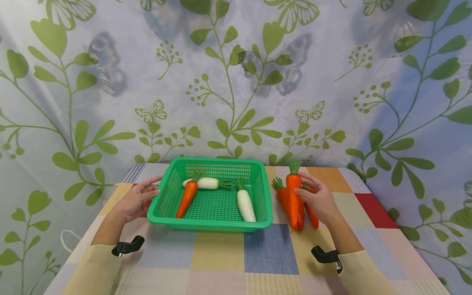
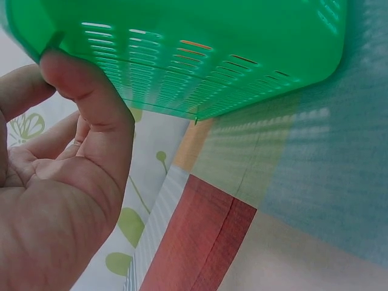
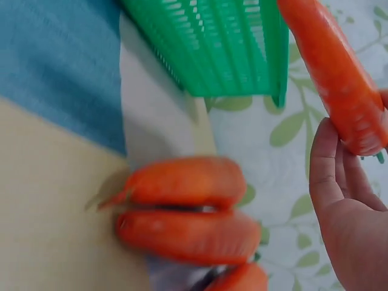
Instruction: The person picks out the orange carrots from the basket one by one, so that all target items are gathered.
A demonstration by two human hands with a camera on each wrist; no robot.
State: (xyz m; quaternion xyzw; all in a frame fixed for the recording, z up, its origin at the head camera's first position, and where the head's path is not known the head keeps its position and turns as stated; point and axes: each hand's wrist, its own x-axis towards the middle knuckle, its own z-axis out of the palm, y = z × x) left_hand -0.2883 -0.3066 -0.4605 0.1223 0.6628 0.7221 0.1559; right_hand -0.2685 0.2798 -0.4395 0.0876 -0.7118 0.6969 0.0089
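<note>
My right hand (image 1: pixel 316 197) holds an orange carrot (image 1: pixel 293 196) by its upper part, between thumb and fingers. In the right wrist view that carrot (image 3: pixel 333 73) is raised above the loose ones. Three more carrots (image 1: pixel 282 198) lie close together on the table under it, partly hidden. At the left side, my left hand (image 1: pixel 138 200) grips the rim of a green plastic basket (image 1: pixel 210 224). The left wrist view shows the thumb (image 2: pixel 91 91) bent against the rim. Inside the basket are one carrot (image 1: pixel 188 196), a white radish (image 1: pixel 208 183) lying crosswise, and another white radish (image 1: pixel 246 205) at the right.
A patchwork-patterned cloth (image 1: pixel 221 254) covers the table. Behind it hangs a curtain (image 1: pixel 236 82) with green leaves and butterflies. A white cable (image 1: pixel 68 239) loops at the table's left edge. Each wrist wears a black camera mount (image 1: pixel 129 246).
</note>
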